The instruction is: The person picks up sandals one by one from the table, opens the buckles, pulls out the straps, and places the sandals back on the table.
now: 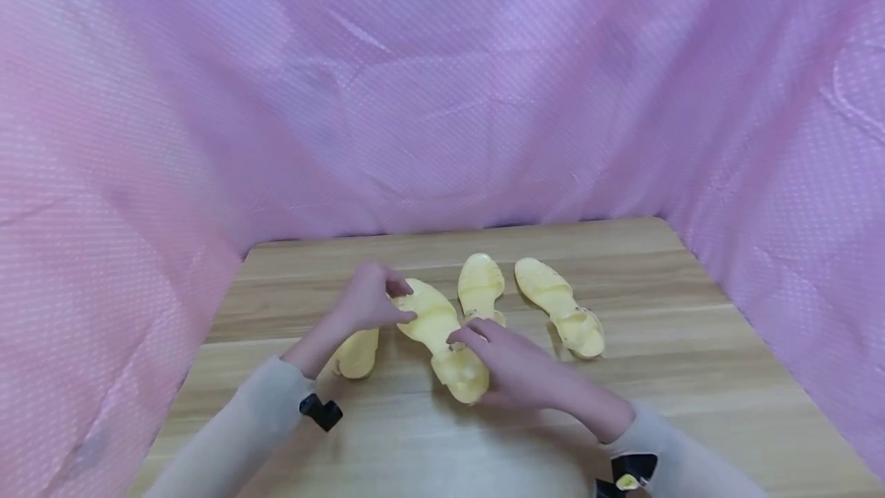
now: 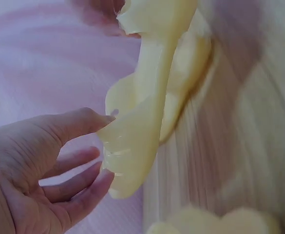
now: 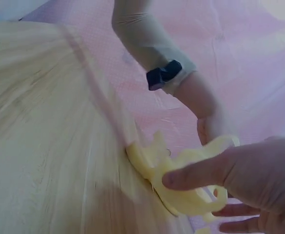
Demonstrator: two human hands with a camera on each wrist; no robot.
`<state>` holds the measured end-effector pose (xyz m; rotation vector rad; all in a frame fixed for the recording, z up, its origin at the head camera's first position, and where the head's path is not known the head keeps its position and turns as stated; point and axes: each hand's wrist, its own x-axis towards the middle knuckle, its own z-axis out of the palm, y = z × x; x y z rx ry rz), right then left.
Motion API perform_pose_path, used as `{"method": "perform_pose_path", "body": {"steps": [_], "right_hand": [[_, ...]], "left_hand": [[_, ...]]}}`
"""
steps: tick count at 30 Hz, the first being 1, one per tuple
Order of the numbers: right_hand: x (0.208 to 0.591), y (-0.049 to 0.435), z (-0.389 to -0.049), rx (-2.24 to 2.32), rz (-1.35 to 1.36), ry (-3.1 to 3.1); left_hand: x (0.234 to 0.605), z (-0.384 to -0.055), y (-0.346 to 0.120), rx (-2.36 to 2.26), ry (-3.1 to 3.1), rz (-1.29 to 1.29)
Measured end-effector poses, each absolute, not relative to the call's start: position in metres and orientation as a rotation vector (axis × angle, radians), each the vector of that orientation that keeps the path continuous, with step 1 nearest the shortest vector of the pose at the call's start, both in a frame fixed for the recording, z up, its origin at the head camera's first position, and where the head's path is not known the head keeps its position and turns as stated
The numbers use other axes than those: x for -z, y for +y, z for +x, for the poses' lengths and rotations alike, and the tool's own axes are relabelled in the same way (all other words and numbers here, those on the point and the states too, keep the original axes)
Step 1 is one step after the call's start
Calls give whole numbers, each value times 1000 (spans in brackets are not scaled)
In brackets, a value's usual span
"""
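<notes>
A pale yellow plastic sandal (image 1: pixel 430 313) is tilted above the wooden table between both hands. At its broad front end, my left hand (image 1: pixel 366 300) holds the edge; the left wrist view shows the thumb and fingertips touching the rim of the sandal (image 2: pixel 137 141). My right hand (image 1: pixel 522 370) grips the heel end, its thumb lying over the strapped part of the sandal (image 3: pixel 186 197) in the right wrist view. Partly covered by the left forearm, a second sandal (image 1: pixel 358 356) lies on the table. Another sandal (image 1: pixel 480 280) sits just behind the right hand.
Further right on the wooden table (image 1: pixel 691 375) rests one more yellow sandal (image 1: pixel 546 287), set at a slant. Pink quilted sheeting (image 1: pixel 442 98) hangs around the table's back and sides. Black camera mounts sit on both sleeves.
</notes>
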<state>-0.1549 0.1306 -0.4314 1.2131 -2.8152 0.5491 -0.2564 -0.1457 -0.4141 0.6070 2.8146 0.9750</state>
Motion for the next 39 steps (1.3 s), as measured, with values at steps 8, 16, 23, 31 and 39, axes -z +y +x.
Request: {"method": "perform_pose_path", "body": {"steps": [8,16,23,31,39], "right_hand": [[442,166,-140,-876,1230,-2849],[468,179,-144,-969,1322,-2931],[485,191,-152,-1346,1440,-2802],[490,193,-157,-1858,936,-2865],[500,190,-152,-2109,727,-2856]], "left_hand": [[428,-229,-123,-1045,2802,518],[468,-216,-120,-1039,2739,564],[475,-198,-107,-741,2999,787],[461,-167,-71,-1139,2546,939],[475,-159,-61,-1325,2388,741]]}}
